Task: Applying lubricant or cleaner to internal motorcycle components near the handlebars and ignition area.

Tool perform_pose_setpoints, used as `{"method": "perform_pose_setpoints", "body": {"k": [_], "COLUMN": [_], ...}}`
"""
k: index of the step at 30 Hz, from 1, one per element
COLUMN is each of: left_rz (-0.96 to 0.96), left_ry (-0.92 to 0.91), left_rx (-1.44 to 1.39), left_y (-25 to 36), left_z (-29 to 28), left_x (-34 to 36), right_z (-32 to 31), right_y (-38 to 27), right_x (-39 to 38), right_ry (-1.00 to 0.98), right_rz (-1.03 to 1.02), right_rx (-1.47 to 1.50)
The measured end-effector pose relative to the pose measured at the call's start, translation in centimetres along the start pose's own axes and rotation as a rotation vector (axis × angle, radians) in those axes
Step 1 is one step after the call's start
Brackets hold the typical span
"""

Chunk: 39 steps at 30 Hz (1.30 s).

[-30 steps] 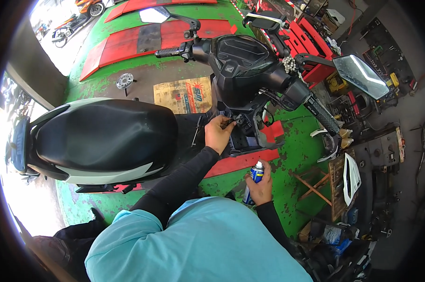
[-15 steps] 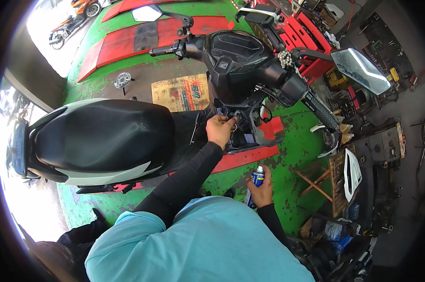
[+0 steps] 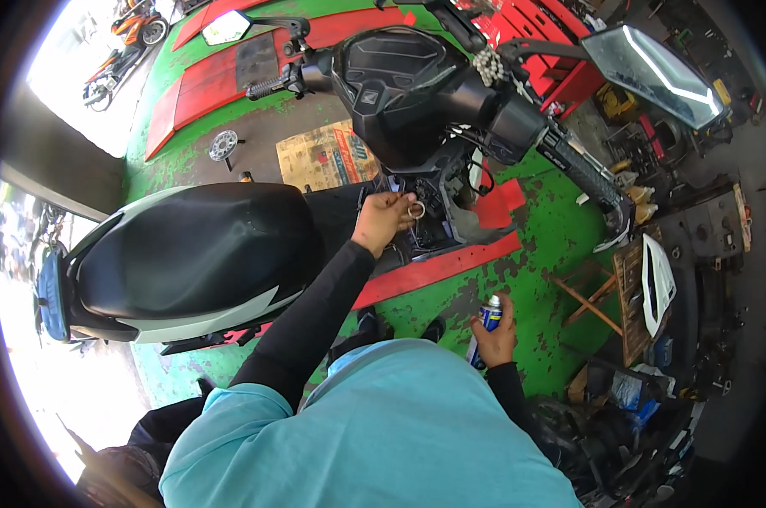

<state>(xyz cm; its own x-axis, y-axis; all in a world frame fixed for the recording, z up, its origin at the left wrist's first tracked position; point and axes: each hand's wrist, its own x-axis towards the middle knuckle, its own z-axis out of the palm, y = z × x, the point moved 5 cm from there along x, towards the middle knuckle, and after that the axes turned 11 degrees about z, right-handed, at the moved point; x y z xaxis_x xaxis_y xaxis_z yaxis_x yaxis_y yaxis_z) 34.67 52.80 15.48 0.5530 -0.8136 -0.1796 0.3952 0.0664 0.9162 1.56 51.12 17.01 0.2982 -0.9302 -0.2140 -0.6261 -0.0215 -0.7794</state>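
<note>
My left hand (image 3: 381, 222) is closed in a pinch by the opened-up front of a scooter, below the handlebar. A metal key ring (image 3: 417, 210) hangs at its fingertips; whether a key is on it is hidden. My right hand (image 3: 497, 339) is wrapped round a blue spray can (image 3: 490, 316) with a white top, held upright to the right of the scooter. The scooter's black seat (image 3: 201, 241) lies to the left, and its black handlebar cover (image 3: 400, 93) stands ahead of my left hand.
A cardboard sheet (image 3: 315, 158) and a round metal disc on a stand (image 3: 223, 146) are beyond the scooter. The right mirror (image 3: 654, 72) and right handgrip (image 3: 582, 169) jut out. A wooden folding stand (image 3: 622, 296) holds a white panel. A red tool cabinet (image 3: 539, 55) stands behind.
My left hand has drawn back slightly from the scooter's front, and the ring shows more plainly. The spray can and right hand sit farther right in view. The view itself has shifted.
</note>
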Motion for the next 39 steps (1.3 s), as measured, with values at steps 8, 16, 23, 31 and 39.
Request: {"method": "perform_pose_setpoints", "body": {"k": [8,16,23,31,39], "left_rz": [0.096,0.300,0.152,0.139,0.109], "left_ry": [-0.084,0.047,0.054,0.106,0.085], "left_rx": [0.394,0.753,0.479,0.593,0.601], "left_y": [0.5,3.4,0.8,2.3,1.8], "left_z": [-0.3,2.0,-0.3,1.5,1.6], "left_x": [2.4,0.7,0.4,0.9,1.2], "right_z": [-1.3,-1.6,-2.4,-1.9,-1.6], "right_y": [3.2,3.2,5.3,5.8,6.6], "right_x": [0.7,1.2,2.3,3.2,3.9], "right_ry": [0.049,0.016,-0.020,-0.080,-0.079], "right_rz": [0.023,0.011,0.081,0.075,-0.055], "right_rx": [0.039,0.043,0.076,0.015,0.049]}}
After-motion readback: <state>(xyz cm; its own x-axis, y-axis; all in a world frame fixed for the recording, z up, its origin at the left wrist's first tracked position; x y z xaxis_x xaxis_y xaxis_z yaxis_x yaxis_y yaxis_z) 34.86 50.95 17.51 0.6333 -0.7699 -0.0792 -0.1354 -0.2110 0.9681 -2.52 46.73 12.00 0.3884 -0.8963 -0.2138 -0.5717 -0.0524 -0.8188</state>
